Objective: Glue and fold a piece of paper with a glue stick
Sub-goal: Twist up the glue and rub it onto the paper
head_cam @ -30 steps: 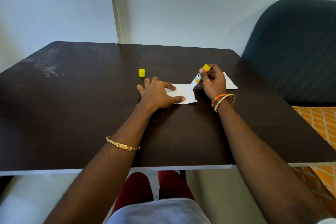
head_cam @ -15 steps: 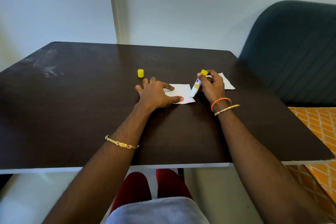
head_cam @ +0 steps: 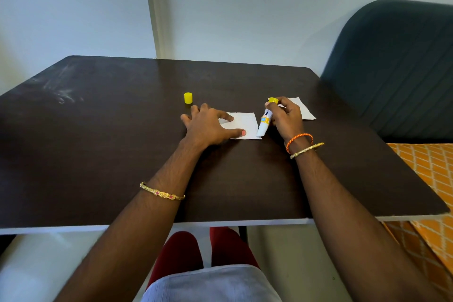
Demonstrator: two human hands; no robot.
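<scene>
- Left hand (head_cam: 208, 127) lies flat, fingers spread, pressing the paper (head_cam: 242, 126) onto the dark table (head_cam: 98, 142).
- Right hand (head_cam: 285, 117) grips the glue stick (head_cam: 264, 121), tip apparently touching the paper's right near edge.
- Yellow cap (head_cam: 188, 98) stands far left.

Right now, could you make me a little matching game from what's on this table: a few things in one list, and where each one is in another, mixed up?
Things:
1. glue stick
2. yellow cap
3. nearer paper
4. farther paper

Places:
A. standing alone on the table, beyond the left hand
B. partly hidden behind the right hand
C. pressed flat under the left hand's fingers
D. gripped in the right hand, tip down at the nearer paper's right edge

Pairs: 1-D, 2-A, 3-C, 4-B
</scene>
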